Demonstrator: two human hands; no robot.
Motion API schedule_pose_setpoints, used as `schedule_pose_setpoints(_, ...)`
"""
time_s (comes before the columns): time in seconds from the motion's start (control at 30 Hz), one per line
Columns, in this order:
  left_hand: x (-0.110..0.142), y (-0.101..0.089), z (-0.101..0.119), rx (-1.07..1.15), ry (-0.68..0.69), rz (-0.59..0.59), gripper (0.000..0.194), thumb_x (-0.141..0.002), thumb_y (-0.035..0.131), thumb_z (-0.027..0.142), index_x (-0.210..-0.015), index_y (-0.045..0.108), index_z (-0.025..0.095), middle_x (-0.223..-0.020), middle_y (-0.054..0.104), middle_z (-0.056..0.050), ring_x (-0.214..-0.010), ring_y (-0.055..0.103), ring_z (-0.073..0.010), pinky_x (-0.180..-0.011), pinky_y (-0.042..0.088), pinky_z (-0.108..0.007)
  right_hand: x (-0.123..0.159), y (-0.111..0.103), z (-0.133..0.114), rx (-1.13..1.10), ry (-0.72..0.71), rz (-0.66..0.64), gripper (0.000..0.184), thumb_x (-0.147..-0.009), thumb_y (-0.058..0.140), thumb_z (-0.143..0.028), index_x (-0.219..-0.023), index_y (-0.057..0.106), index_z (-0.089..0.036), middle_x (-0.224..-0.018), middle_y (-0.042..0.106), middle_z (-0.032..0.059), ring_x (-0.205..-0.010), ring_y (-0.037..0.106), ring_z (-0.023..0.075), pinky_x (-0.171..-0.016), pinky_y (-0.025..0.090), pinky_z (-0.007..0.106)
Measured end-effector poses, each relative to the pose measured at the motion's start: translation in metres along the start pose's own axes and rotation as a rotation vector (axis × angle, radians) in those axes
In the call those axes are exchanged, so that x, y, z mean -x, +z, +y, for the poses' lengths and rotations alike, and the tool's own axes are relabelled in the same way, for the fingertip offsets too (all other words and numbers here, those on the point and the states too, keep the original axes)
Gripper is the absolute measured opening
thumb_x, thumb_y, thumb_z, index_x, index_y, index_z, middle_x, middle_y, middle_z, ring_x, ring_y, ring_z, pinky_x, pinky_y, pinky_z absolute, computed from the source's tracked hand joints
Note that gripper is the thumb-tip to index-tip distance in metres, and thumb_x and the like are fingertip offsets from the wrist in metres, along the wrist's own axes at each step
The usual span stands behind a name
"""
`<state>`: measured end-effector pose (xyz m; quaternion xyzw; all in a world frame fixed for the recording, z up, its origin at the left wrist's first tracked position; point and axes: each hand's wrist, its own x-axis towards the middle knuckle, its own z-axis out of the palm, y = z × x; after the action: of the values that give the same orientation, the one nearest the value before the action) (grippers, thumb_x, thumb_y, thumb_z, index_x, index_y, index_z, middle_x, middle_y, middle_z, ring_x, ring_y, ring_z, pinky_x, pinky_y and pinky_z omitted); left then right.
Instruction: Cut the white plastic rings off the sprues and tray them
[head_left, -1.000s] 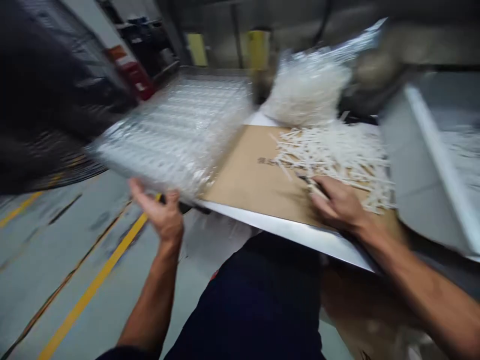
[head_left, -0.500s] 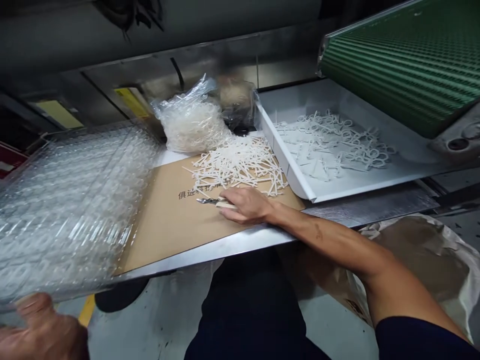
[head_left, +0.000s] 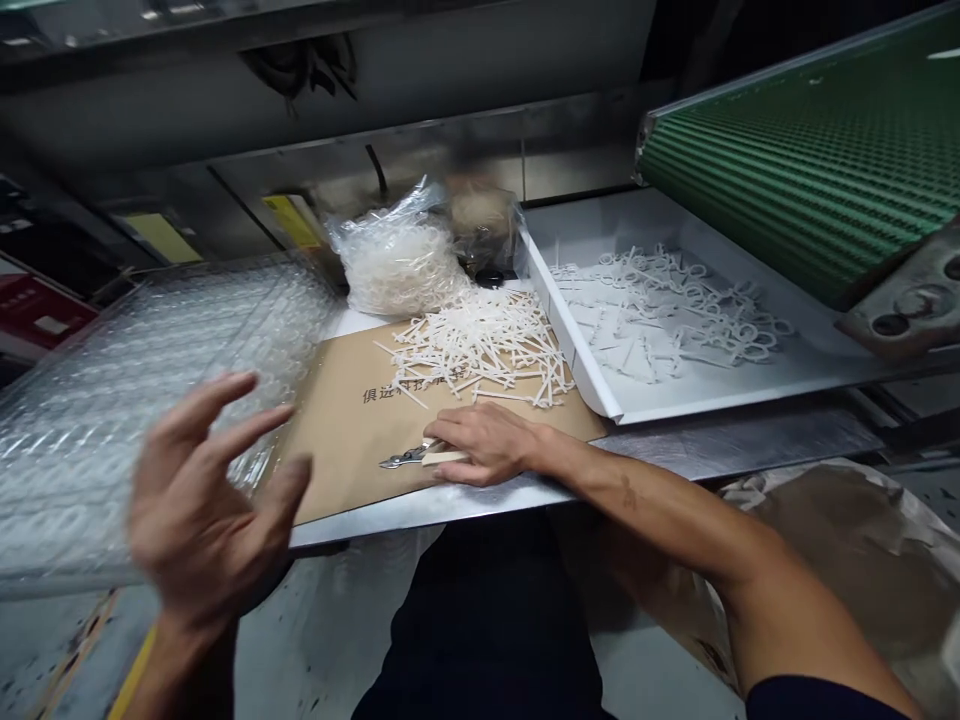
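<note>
My right hand point(head_left: 484, 445) rests on a brown cardboard sheet point(head_left: 352, 450), gripping the pale handle of small metal snips point(head_left: 409, 458) whose blades point left. Just beyond it lies a loose heap of white plastic sprues and pieces point(head_left: 476, 345). My left hand point(head_left: 214, 495) is blurred in mid-air with its fingers spread, holding nothing. It hovers in front of a clear plastic blister tray point(head_left: 150, 400), and I cannot tell whether it touches the tray.
A clear bag of white plastic parts point(head_left: 397, 265) stands behind the heap. To the right, a white metal tray point(head_left: 570, 335) holds more white looped pieces beneath a green conveyor belt point(head_left: 802, 170). A steel table edge point(head_left: 450, 505) runs below the cardboard, with a lined sack point(head_left: 847, 550) at lower right.
My left hand has risen from the lower left corner and opened in front of the blister tray. My right hand has slid toward me with the snips. The head view has steadied since the blurred sweep.
</note>
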<state>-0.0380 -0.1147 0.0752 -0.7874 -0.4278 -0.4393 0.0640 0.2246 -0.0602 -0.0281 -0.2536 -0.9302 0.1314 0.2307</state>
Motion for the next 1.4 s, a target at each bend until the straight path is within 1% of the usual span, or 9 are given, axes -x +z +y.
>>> schedule_pose_setpoints(0.07, -0.015, 0.013, -0.005, -0.015, 0.072, -0.044, 0.042, -0.087, 0.074, 0.02, -0.128, 0.07, 0.03, -0.146, 0.062, -0.006, -0.137, 0.058, -0.0317, -0.122, 0.044, -0.057, 0.0, -0.002, -0.003, -0.001, -0.043, -0.02, 0.042, -0.103, 0.055, -0.047, -0.125, 0.061, -0.012, -0.108, 0.069, 0.012, -0.09, 0.063, 0.0239, -0.078, 0.049, 0.036)
schedule_pose_setpoints(0.17, -0.034, 0.04, -0.024, -0.005, 0.095, -0.264, 0.028, -0.097, 0.066, 0.028, -0.124, 0.069, 0.024, -0.141, 0.065, -0.009, -0.134, 0.061, -0.0272, -0.118, 0.048, -0.048, -0.001, -0.002, -0.008, -0.004, -0.108, -0.041, 0.046, -0.102, 0.055, -0.049, -0.129, 0.059, -0.011, -0.111, 0.068, 0.0137, -0.094, 0.062, 0.0256, -0.084, 0.05, 0.038)
schedule_pose_setpoints(0.33, -0.036, 0.082, -0.069, -0.082, 0.07, -0.704, 0.041, -0.101, 0.06, 0.045, -0.134, 0.066, 0.021, -0.145, 0.062, -0.014, -0.135, 0.059, -0.0315, -0.117, 0.047, -0.05, -0.002, 0.003, -0.013, 0.0, -0.174, -0.058, 0.048, -0.101, 0.056, -0.052, -0.127, 0.059, -0.012, -0.113, 0.066, 0.0139, -0.098, 0.06, 0.027, -0.091, 0.049, 0.039)
schedule_pose_setpoints(0.43, -0.03, 0.1, -0.085, -0.089, 0.091, -0.895, 0.045, -0.1, 0.061, 0.043, -0.14, 0.062, 0.022, -0.152, 0.055, -0.014, -0.141, 0.053, -0.033, -0.12, 0.044, -0.05, -0.003, 0.002, -0.013, 0.015, -0.174, -0.057, 0.049, -0.1, 0.058, -0.051, -0.128, 0.059, -0.011, -0.116, 0.066, 0.0142, -0.1, 0.059, 0.0272, -0.093, 0.048, 0.039)
schedule_pose_setpoints(0.67, -0.034, 0.127, -0.09, -0.041, 0.102, -0.83, 0.033, -0.102, 0.054, 0.034, -0.13, 0.065, 0.019, -0.151, 0.05, -0.015, -0.14, 0.051, -0.0314, -0.122, 0.042, -0.05, -0.004, -0.001, -0.011, 0.036, -0.139, -0.06, 0.047, -0.1, 0.057, -0.051, -0.126, 0.06, -0.011, -0.114, 0.066, 0.0136, -0.099, 0.057, 0.0267, -0.093, 0.046, 0.039)
schedule_pose_setpoints(0.87, -0.044, 0.137, -0.081, 0.028, 0.101, -0.795, 0.033, -0.099, 0.058, 0.035, -0.128, 0.065, 0.02, -0.149, 0.052, -0.014, -0.138, 0.054, -0.0312, -0.12, 0.045, -0.05, -0.004, -0.002, -0.011, 0.042, -0.146, -0.062, 0.047, -0.101, 0.056, -0.053, -0.123, 0.06, -0.012, -0.111, 0.068, 0.0115, -0.099, 0.058, 0.0256, -0.092, 0.046, 0.038)
schedule_pose_setpoints(1.07, -0.077, 0.141, -0.066, 0.041, 0.208, -0.76, 0.034, -0.101, 0.056, 0.04, -0.124, 0.067, 0.018, -0.146, 0.058, -0.014, -0.134, 0.059, -0.031, -0.116, 0.049, -0.049, -0.005, -0.005, -0.01, 0.08, -0.155, -0.017, 0.048, -0.102, 0.055, -0.054, -0.123, 0.06, -0.011, -0.112, 0.069, 0.0109, -0.101, 0.06, 0.0253, -0.091, 0.047, 0.038)
schedule_pose_setpoints(1.23, -0.132, 0.159, -0.022, 0.073, 0.385, -0.697, 0.035, -0.103, 0.054, 0.042, -0.125, 0.068, 0.019, -0.143, 0.062, -0.013, -0.128, 0.064, -0.0301, -0.109, 0.053, -0.048, -0.006, -0.005, -0.006, 0.137, -0.107, 0.011, 0.048, -0.104, 0.05, -0.057, -0.12, 0.061, -0.013, -0.109, 0.07, 0.0103, -0.097, 0.063, 0.0245, -0.084, 0.049, 0.037)
schedule_pose_setpoints(1.4, -0.181, 0.199, 0.039, 0.142, 0.592, -0.741, 0.031, -0.102, 0.057, 0.034, -0.122, 0.07, 0.016, -0.134, 0.068, -0.014, -0.126, 0.064, -0.0303, -0.109, 0.052, -0.048, -0.004, -0.014, -0.003, 0.16, -0.056, -0.01, 0.047, -0.105, 0.049, -0.054, -0.124, 0.059, -0.013, -0.111, 0.07, 0.0111, -0.096, 0.065, 0.0234, -0.085, 0.049, 0.037)
